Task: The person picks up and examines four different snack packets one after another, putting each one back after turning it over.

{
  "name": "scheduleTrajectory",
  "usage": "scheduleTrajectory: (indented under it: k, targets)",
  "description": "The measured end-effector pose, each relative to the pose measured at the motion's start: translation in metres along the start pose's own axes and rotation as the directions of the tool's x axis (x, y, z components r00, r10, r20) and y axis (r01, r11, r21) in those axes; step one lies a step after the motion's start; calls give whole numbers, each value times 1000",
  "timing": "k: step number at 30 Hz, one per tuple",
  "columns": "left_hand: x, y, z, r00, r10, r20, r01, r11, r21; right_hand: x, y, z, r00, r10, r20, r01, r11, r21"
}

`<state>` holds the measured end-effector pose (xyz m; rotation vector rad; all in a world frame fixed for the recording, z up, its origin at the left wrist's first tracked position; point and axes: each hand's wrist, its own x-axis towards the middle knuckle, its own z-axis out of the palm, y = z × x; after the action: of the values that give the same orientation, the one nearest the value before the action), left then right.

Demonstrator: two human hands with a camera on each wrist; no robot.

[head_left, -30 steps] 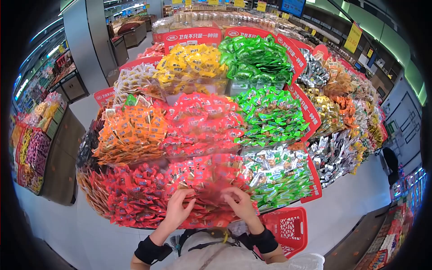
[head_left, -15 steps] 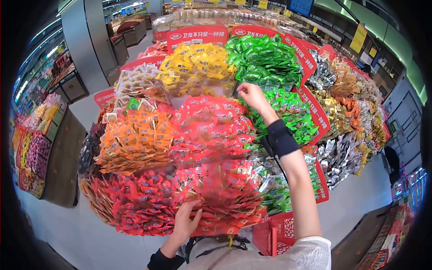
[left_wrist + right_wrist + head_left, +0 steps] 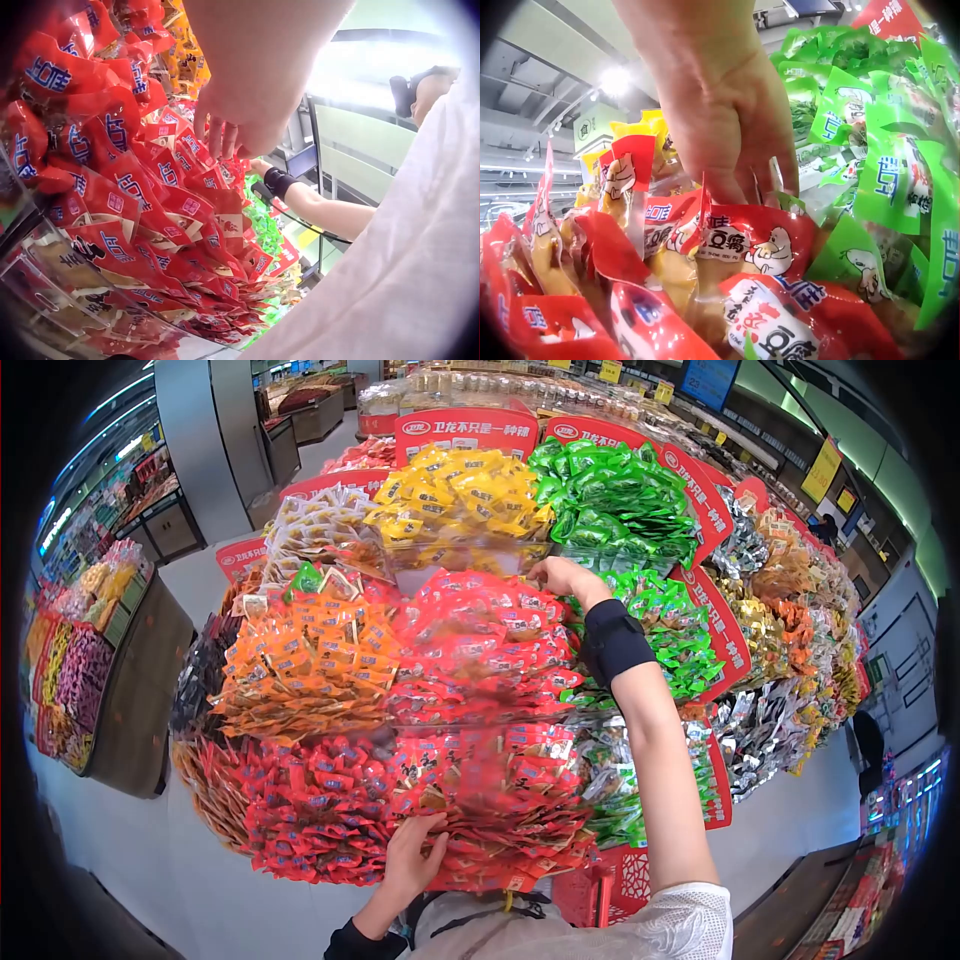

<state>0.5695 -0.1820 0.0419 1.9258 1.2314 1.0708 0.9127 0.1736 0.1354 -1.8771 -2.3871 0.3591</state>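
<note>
My left hand (image 3: 412,852) rests on red snack packets (image 3: 480,775) in the lowest tier, fingers loosely bent. In the left wrist view that hand (image 3: 244,112) hangs over the same red packets (image 3: 135,187). My right arm stretches forward, and the right hand (image 3: 562,575) is at the far corner of the middle tier, between red packets (image 3: 480,640) and green packets (image 3: 665,625). From the right wrist, the hand (image 3: 727,127) reaches down behind red tofu packets (image 3: 757,240), beside green ones (image 3: 889,172). Its fingertips are hidden there, so I cannot tell whether they pinch a packet.
Yellow packets (image 3: 460,495) and dark green packets (image 3: 610,500) fill the top tier, behind a clear plastic divider (image 3: 480,555). Orange packets (image 3: 310,660) lie to the left. Red sign boards (image 3: 465,430) edge the display. A red shopping basket (image 3: 632,875) is near my body.
My right hand has left the lower red packets beside the left hand and reached forward to the middle tier's far corner. The left hand stays on the lower packets.
</note>
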Motion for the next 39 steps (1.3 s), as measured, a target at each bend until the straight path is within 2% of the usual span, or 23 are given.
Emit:
scheduleTrajectory:
  k: [3,4,7,11,14,17,21,24,27,28,31,34,37,39]
  targets:
    - [-2,-3,0,997,-77,3,77,996,-52,-1,5,-5,998,-34,51,28,994,104]
    - [-2,-4,-1,997,-74,3,74,996,-50,0,6,-7,996,-7,90,-7,987,161]
    - [-3,-5,-1,998,-63,2,63,997,-48,-2,0,-10,998,-22,61,11,985,173]
    - [-5,-7,-1,999,-49,-9,49,998,-41,2,-8,-11,989,90,116,-109,979,174]
    - [-6,-5,-3,999,-38,-17,38,999,-26,-1,-10,-11,990,82,116,-110,959,261]
    - [-6,-3,-6,999,-21,-27,21,1000,0,3,-9,-8,984,123,131,-154,952,263]
    - [-6,-1,-9,998,31,-52,-28,998,48,3,-17,-12,973,152,172,-179,971,158]
    - [-8,-2,-10,998,32,-61,-29,999,40,4,-17,-7,989,121,86,-133,979,152]
    - [-9,-1,-12,998,24,-55,-22,999,48,6,-16,-11,984,143,107,-151,986,67]
    - [-10,-1,-13,998,30,-60,-28,998,50,3,-15,-11,986,128,106,-136,988,73]
    - [-11,-2,-15,996,46,-73,-43,998,50,0,-20,-14,965,217,151,-238,960,145]
    - [-12,-2,-14,996,45,-74,-41,998,47,5,-7,-5,975,175,134,-200,959,200]
    - [-11,0,-15,997,43,-67,-40,998,50,18,11,1,981,78,177,-93,993,78]
    - [-11,1,-16,997,40,-64,-37,998,48,9,1,-8,979,73,191,-94,990,101]
